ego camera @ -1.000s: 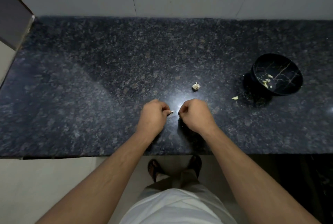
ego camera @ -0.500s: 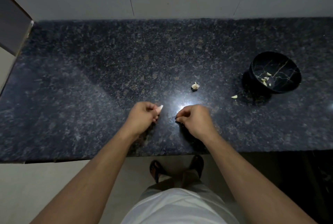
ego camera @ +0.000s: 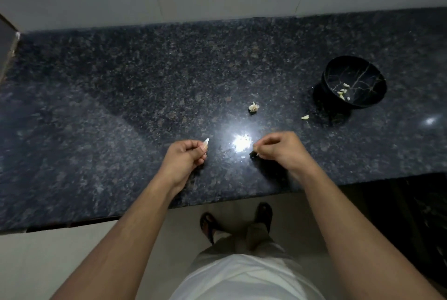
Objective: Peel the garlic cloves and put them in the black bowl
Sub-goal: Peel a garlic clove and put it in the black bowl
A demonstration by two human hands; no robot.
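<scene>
Left of centre in the frame, my left hand curls round a garlic clove, whose pale tip pokes out past my fingertips. Just right of it sits a bright glare on the dark granite counter. My right hand is curled too, apart from the left, pinching a small pale scrap; I cannot tell whether it is skin. Above the glare lies a pale garlic piece, further right a loose clove, and at the right the black bowl holds a few peeled cloves.
</scene>
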